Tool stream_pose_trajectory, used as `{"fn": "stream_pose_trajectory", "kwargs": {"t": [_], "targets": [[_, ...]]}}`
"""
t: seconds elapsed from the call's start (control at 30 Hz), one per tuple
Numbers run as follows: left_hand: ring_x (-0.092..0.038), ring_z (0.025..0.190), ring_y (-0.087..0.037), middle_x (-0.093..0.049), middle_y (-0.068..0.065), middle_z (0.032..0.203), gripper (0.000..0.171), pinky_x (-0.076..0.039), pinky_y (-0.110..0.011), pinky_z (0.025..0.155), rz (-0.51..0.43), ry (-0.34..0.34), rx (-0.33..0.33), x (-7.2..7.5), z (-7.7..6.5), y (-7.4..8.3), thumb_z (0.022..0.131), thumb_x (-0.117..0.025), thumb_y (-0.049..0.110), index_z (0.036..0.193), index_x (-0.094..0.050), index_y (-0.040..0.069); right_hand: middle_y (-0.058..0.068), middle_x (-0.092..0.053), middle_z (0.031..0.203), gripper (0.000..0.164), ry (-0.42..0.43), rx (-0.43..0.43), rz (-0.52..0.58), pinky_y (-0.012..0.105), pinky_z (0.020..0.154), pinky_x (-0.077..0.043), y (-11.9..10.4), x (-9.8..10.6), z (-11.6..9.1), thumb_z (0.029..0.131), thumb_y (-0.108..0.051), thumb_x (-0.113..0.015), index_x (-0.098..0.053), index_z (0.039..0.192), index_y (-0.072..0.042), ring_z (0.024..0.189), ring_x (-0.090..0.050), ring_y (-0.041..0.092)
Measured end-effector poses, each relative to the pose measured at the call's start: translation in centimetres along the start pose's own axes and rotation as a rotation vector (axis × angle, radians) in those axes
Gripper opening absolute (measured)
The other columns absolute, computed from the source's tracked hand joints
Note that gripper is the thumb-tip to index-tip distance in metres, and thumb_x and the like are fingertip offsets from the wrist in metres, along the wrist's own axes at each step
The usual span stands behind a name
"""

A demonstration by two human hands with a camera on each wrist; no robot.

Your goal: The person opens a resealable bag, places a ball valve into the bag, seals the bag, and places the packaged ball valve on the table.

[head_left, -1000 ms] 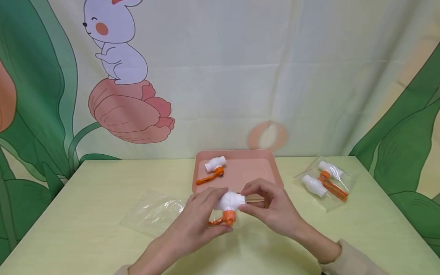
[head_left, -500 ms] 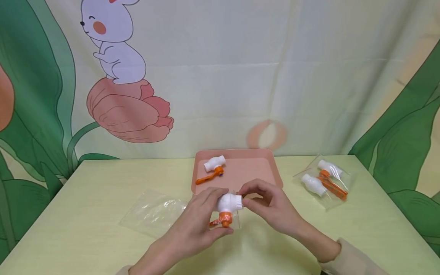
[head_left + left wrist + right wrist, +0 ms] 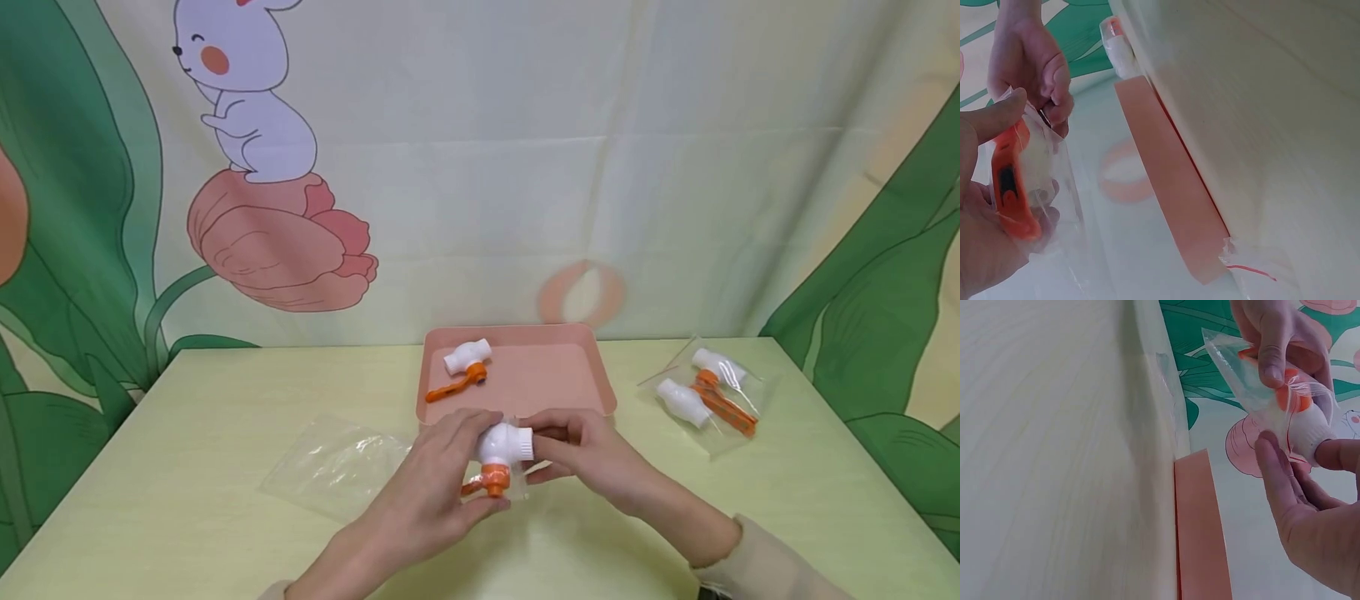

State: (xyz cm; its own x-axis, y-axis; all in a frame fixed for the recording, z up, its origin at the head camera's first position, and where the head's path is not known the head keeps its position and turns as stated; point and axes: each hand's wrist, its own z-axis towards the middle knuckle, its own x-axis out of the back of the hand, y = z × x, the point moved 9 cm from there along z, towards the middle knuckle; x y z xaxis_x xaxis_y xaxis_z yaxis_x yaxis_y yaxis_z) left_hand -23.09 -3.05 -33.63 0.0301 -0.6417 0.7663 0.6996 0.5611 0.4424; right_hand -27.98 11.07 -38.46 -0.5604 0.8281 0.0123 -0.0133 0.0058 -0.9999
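My left hand (image 3: 423, 479) grips a white plastic ball valve (image 3: 497, 443) with an orange handle, thumb below and fingers over the top. Around the valve is a clear zip bag (image 3: 1229, 359), its red seal line lying near the valve's white end in the right wrist view. My right hand (image 3: 588, 450) holds that ribbed white end, one digit pressed on its tip and the others curled alongside. The left wrist view shows the orange handle (image 3: 1010, 181) through the film, between my left thumb and fingers. Both hands hold the valve above the table, in front of the tray.
A pink tray (image 3: 551, 375) stands at the back, with one unbagged ball valve (image 3: 468, 358) at its left. Flat on the table (image 3: 187, 467) lies an opened clear bag (image 3: 322, 467), left of my hands. Bagged valves (image 3: 686, 404) lie at the right.
My right hand has shifted its fingers around the valve's white end, and they now sit lower behind it. The ribbed end shows more fully. My left hand keeps its grip.
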Motion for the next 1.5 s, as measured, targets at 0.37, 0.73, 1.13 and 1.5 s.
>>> {"fn": "stream_pose_trajectory", "kwargs": {"t": [0.37, 0.73, 1.13, 1.5], "targets": [[-0.053, 0.122, -0.018, -0.057, -0.001, 0.133, 0.078, -0.042, -0.041, 0.108, 0.001, -0.036, 0.023, -0.7, -0.1, 0.0, 0.077, -0.094, 0.024, 0.14, -0.053, 0.005, 0.015, -0.068, 0.113, 0.032, 0.038, -0.036, 0.09, 0.042, 0.085, -0.059, 0.8, 0.0, 0.0, 0.101, -0.005, -0.063, -0.058, 0.125, 0.017, 0.093, -0.07, 0.023], [-0.052, 0.126, -0.018, -0.055, -0.002, 0.138, 0.079, -0.043, -0.039, 0.109, 0.004, -0.033, -0.003, -0.9, 0.0, 0.5, 0.079, -0.092, 0.024, 0.144, -0.05, 0.005, 0.011, -0.07, 0.096, 0.016, 0.122, -0.004, 0.087, 0.038, 0.078, -0.061, 0.7, 0.7, -0.2, 0.097, -0.001, -0.067, -0.065, 0.108, 0.011, 0.08, -0.071, 0.018], [-0.054, 0.12, -0.016, -0.055, -0.004, 0.133, 0.072, -0.047, -0.031, 0.105, -0.111, 0.011, -0.041, -1.2, 0.0, 0.7, 0.083, -0.088, 0.015, 0.141, -0.048, 0.0, 0.011, -0.071, 0.088, 0.013, 0.157, 0.04, 0.08, 0.038, 0.077, -0.061, -0.5, 0.8, -0.4, 0.097, -0.002, -0.07, -0.067, 0.102, 0.009, 0.076, -0.072, 0.018], [-0.048, 0.128, -0.012, -0.052, 0.003, 0.138, 0.088, -0.041, -0.036, 0.111, -0.251, -0.038, 0.012, -1.4, -0.3, 0.3, 0.078, -0.093, 0.023, 0.148, -0.041, 0.01, 0.006, -0.07, 0.079, 0.026, 0.121, 0.052, -0.02, 0.034, 0.076, -0.061, -2.4, 0.7, -0.4, 0.098, -0.006, -0.07, -0.064, 0.108, 0.017, 0.071, -0.068, 0.014]]}}
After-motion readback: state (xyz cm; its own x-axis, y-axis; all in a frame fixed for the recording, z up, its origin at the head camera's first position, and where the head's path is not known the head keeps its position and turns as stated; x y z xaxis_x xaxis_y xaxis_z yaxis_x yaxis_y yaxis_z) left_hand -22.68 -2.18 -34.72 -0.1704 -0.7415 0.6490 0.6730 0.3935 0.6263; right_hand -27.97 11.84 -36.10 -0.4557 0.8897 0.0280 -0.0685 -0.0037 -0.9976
